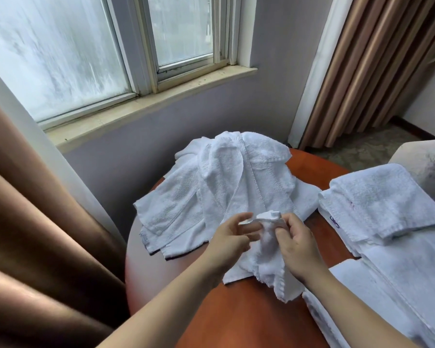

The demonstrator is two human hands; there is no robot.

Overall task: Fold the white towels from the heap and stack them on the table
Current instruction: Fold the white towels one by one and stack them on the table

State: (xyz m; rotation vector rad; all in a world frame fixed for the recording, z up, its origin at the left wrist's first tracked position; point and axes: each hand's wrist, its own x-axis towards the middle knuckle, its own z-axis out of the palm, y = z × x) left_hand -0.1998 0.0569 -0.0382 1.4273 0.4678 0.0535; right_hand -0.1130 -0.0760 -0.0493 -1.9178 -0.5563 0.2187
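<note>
Two hands hold one white towel [266, 249] just in front of the heap [236, 177] on the counter [249, 320]: the left hand [226, 243] pinches its bunched top edge in its fingers, and the right hand [296, 247] has its fingers clenched on the same bunch. Right of the heap lie stacked folded towels [387, 204].

Left hand [229, 244] beside right hand [296, 249], curled

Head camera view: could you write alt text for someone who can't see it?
A person's left hand and right hand pinch the bunched top of a white towel over a round wooden table. Behind it lies a heap of unfolded towels, and folded towels are stacked at the right. A window and brown curtains form the background.
</note>
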